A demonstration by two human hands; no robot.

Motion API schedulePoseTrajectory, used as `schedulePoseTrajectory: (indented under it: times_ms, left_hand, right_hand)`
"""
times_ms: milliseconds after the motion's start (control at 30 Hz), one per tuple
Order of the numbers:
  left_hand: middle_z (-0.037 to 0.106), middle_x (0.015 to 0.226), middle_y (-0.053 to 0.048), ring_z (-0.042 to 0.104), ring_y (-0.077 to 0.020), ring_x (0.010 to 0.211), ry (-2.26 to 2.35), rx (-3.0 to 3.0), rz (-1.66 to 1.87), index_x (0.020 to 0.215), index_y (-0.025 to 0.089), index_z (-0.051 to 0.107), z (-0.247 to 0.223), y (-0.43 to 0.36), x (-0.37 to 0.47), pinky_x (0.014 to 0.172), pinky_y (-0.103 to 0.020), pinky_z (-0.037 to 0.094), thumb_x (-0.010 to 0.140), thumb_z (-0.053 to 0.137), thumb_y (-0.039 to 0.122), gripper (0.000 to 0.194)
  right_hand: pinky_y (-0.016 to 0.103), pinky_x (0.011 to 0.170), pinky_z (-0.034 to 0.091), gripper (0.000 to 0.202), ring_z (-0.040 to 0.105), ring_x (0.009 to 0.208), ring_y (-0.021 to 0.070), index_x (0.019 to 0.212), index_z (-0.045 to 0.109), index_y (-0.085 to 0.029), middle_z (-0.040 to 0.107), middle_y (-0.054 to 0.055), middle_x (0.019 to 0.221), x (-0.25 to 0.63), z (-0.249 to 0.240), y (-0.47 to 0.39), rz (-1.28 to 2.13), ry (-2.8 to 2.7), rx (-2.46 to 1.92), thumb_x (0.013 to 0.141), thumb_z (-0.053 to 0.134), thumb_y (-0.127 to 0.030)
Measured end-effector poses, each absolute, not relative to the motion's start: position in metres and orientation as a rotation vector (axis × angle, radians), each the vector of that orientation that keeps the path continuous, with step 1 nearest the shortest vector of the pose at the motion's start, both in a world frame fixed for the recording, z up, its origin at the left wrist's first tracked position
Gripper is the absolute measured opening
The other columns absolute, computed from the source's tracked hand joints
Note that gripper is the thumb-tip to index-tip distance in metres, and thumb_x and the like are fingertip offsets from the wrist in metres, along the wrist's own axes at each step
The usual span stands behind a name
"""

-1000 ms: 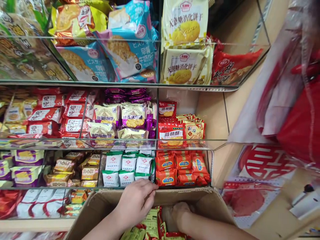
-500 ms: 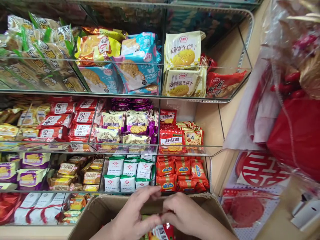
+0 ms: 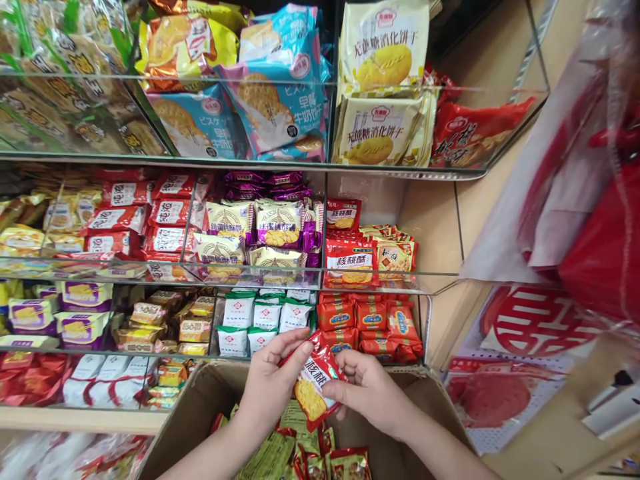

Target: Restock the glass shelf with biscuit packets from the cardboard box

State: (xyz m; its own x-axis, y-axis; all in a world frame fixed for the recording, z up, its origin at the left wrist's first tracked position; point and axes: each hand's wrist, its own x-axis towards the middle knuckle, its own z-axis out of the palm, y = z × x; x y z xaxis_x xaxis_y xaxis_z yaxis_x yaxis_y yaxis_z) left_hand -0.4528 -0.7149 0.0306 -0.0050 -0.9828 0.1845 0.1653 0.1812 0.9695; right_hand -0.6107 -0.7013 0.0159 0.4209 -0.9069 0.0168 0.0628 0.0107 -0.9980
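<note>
Both my hands hold one red-and-white cookie packet point(image 3: 314, 387), tilted, above an open cardboard box point(image 3: 193, 410). My left hand point(image 3: 277, 370) pinches its upper left part with the thumb on the front. My right hand point(image 3: 367, 393) grips the right edge, its thumb across the lower front. Below, inside the box, lie several green and red snack packets point(image 3: 273, 457), partly hidden by my forearms. Similar red cookie packets point(image 3: 350, 262) stand on the middle shelf beyond my hands.
Glass-fronted shelves hold blue biscuit bags point(image 3: 280, 100), cream biscuit packs point(image 3: 383, 127), white-and-green packets point(image 3: 237, 320) and red-orange packets point(image 3: 370, 315). Glass dividers and a front rail point(image 3: 280, 277) edge the compartments. At right hang a red item in clear plastic point(image 3: 605, 247) and red paper decorations point(image 3: 543, 323).
My hands have risen from the box with the cookie packet, which now shows its front. The view has tilted down, showing more of the box's contents.
</note>
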Motion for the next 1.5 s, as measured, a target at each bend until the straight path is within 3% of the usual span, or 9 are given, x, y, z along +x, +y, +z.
schedulePoseTrajectory:
  times_ms: [233,367,467,633,800,1033,1200,1300,1500]
  left_hand:
    - [0.071,0.076,-0.005,0.064,-0.0163,0.066,-1.144,0.915,-1.323,0.092,0.014,0.065,0.034,-0.715,-0.449,0.061,-0.026,0.052,0.066,0.068,0.038,0.036]
    - [0.062,0.111,-0.009,0.057,-0.0232,0.101,-1.4,0.928,-1.222,0.108,0.019,0.057,0.031,-0.712,-0.442,0.082,-0.034,0.049,0.075,0.055,0.049,0.044]
    - [0.046,0.131,-0.01,0.051,-0.0268,0.11,-1.463,0.755,-1.393,0.12,0.024,0.046,0.027,-0.71,-0.439,0.08,-0.038,0.05,0.079,0.043,0.057,0.053]
    - [0.061,0.111,-0.007,0.057,-0.0214,0.099,-1.494,0.685,-1.386,0.105,0.021,0.057,0.031,-0.709,-0.442,0.084,-0.031,0.047,0.067,0.068,0.043,0.045]
    - [0.067,0.081,-0.004,0.06,-0.0145,0.067,-1.342,0.908,-1.32,0.092,0.016,0.06,0.033,-0.714,-0.441,0.062,-0.025,0.05,0.08,0.049,0.048,0.036]
    - [0.063,0.081,-0.002,0.058,-0.0145,0.068,-1.632,0.985,-1.069,0.095,0.018,0.056,0.023,-0.731,-0.433,0.062,-0.025,0.047,0.083,0.046,0.04,0.027]
    - [0.063,0.076,-0.002,0.058,-0.0158,0.072,-1.846,1.047,-0.817,0.089,0.018,0.059,0.02,-0.726,-0.438,0.067,-0.025,0.046,0.083,0.047,0.033,0.02]
    - [0.064,0.079,-0.002,0.059,-0.0156,0.073,-1.894,1.026,-0.751,0.089,0.019,0.059,0.018,-0.726,-0.438,0.068,-0.025,0.046,0.083,0.047,0.029,0.017]
    - [0.064,0.079,-0.002,0.059,-0.0152,0.073,-1.929,1.011,-0.731,0.089,0.02,0.059,0.016,-0.731,-0.436,0.068,-0.024,0.047,0.083,0.046,0.024,0.015]
  right_hand:
    - [0.021,0.051,0.044,0.027,0.053,0.06,0.0115,0.082,0.059,-0.016,0.059,0.0,0.07,-0.618,0.018,-0.697,-1.078,0.999,-1.585,0.075,0.058,-0.042]
    - [0.027,0.068,0.047,0.019,0.058,0.075,0.0165,0.088,0.064,-0.019,0.065,0.004,0.082,-0.623,0.023,-0.696,-1.341,1.147,-1.963,0.076,0.06,-0.034]
    - [0.03,0.073,0.048,0.022,0.058,0.084,0.0173,0.098,0.062,-0.024,0.063,0.005,0.091,-0.628,0.025,-0.697,-1.567,1.071,-2.163,0.076,0.061,-0.025]
    - [0.036,0.08,0.048,0.034,0.053,0.097,0.0183,0.107,0.054,-0.027,0.058,0.005,0.103,-0.631,0.018,-0.699,-1.582,0.989,-2.417,0.078,0.053,-0.01]
    - [0.035,0.084,0.047,0.039,0.054,0.098,0.0186,0.113,0.044,-0.026,0.058,0.005,0.103,-0.635,0.024,-0.693,-1.538,1.01,-2.493,0.079,0.047,-0.009]
    - [0.036,0.09,0.043,0.04,0.049,0.103,0.0203,0.116,0.047,-0.024,0.051,0.009,0.104,-0.662,0.137,-0.717,-2.188,1.3,-2.703,0.079,0.05,-0.009]
    - [0.036,0.089,0.042,0.034,0.051,0.098,0.0225,0.113,0.054,-0.013,0.05,0.013,0.103,-0.67,0.193,-0.795,-1.646,1.781,-2.678,0.079,0.051,-0.015]
    - [0.032,0.093,0.038,0.037,0.05,0.103,0.0215,0.115,0.052,-0.014,0.051,0.012,0.111,-0.667,0.204,-0.833,-1.255,1.857,-2.623,0.078,0.054,-0.017]
    - [0.033,0.087,0.041,0.041,0.051,0.102,0.0243,0.111,0.052,-0.012,0.052,0.015,0.113,-0.658,0.207,-0.863,-1.153,1.991,-2.498,0.072,0.062,-0.018]
